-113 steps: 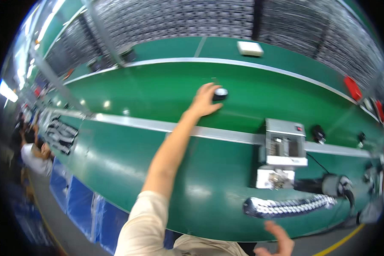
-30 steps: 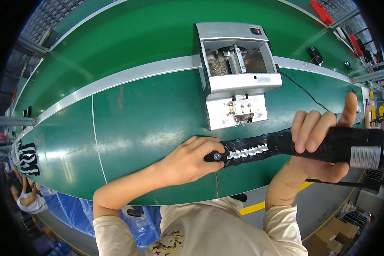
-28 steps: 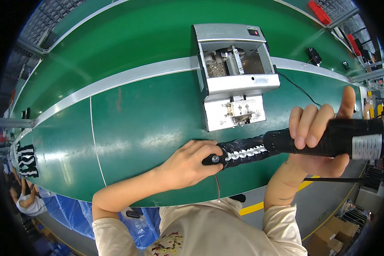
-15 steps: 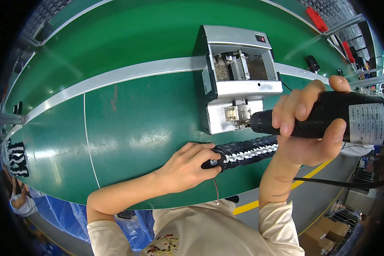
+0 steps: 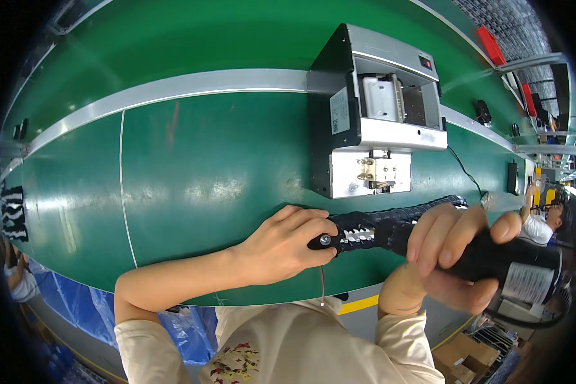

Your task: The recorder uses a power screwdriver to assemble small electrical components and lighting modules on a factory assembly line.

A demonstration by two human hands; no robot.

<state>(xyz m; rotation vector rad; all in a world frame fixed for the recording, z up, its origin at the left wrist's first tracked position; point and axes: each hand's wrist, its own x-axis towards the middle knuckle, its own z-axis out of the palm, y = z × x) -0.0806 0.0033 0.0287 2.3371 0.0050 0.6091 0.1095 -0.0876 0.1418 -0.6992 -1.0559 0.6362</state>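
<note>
My left hand [image 5: 288, 246] presses down on the left end of a long black part [image 5: 422, 210] with a silver-white row along it, its fingers closed around that end. A round metal screw head [image 5: 326, 240] shows beside the fingertips, and a thin reddish wire hangs from this end over the table edge. A black electric screwdriver [image 5: 525, 253] is gripped in my right hand [image 5: 445, 240], pointing left across the part. Its tip is over the silver-white row, and I cannot tell whether it touches. Behind the hands stands a silver and black screw feeder [image 5: 384, 48].
The green table [image 5: 211, 153] has a metal strip [image 5: 224, 80] across it. Black-and-white pieces [image 5: 13, 214] lie at the far left, and a small black object [image 5: 483, 112] sits beyond the feeder. People are visible at both sides; a cardboard box [image 5: 464, 355] is at lower right.
My right hand has brought the screwdriver from the feeder's front down over the black part. The view has shifted a little, and my left hand keeps its hold.
</note>
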